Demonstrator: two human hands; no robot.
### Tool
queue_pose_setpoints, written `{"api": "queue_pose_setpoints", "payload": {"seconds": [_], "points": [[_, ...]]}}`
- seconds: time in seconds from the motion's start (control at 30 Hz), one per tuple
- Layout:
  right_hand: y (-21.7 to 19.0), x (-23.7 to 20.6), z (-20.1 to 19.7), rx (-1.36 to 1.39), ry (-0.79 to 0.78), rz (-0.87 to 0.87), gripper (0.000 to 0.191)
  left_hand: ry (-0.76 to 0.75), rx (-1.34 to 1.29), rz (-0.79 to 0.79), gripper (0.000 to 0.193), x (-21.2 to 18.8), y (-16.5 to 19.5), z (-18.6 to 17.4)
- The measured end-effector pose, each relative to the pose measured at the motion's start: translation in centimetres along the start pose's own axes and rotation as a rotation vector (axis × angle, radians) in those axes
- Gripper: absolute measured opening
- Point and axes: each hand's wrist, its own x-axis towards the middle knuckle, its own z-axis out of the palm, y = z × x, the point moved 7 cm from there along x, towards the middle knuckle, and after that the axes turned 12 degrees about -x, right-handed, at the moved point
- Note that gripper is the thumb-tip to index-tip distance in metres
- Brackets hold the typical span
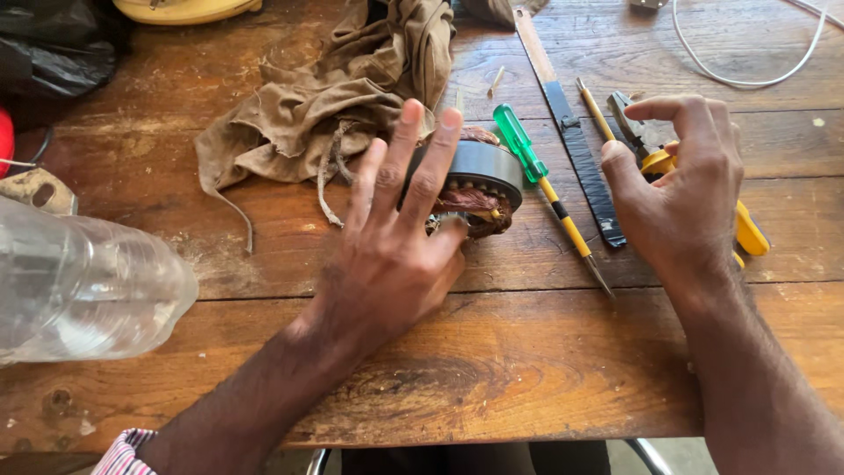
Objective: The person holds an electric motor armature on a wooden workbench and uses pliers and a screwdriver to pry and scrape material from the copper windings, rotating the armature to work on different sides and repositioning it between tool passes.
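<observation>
The round grey metal motor stator with reddish-brown copper windings (470, 189) lies on the worn brown plank table (492, 352), windings exposed, so the work on it looks only begun. The left hand (396, 255) rests on it with fingers spread flat, gripping nothing. Right of the stator, past the green-handled screwdriver (536, 176), the right hand (681, 189) pinches the yellow-handled pliers (655, 149); a crumpled tan rag (343, 97) lies behind.

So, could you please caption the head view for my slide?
Left hand steadies a wound motor stator on a wooden table; right hand takes yellow-handled pliers.
</observation>
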Motion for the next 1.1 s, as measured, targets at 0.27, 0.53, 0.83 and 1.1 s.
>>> {"api": "queue_pose_setpoints", "payload": {"seconds": [0.27, 0.53, 0.83, 1.1], "points": [[1.2, -0.3, 0.7, -0.025, -0.009, -0.012, 0.023, -0.027, -0.199, 0.020, 0.017, -0.6, 1.2, -1.0], [1.2, -0.5, 0.5, -0.056, 0.021, -0.041, 0.022, 0.122, -0.276, 0.035, 0.026, -0.3, 0.1, -1.2], [1.0, -0.1, 0.5, -0.009, -0.014, 0.016, 0.022, 0.104, -0.012, 0.061, 0.018, -0.4, -1.0, 0.2], [1.4, 0.6, -1.1, -0.066, 0.071, 0.045, 0.024, 0.011, -0.021, -0.054, 0.026, 0.0, -1.1, 0.3]]}}
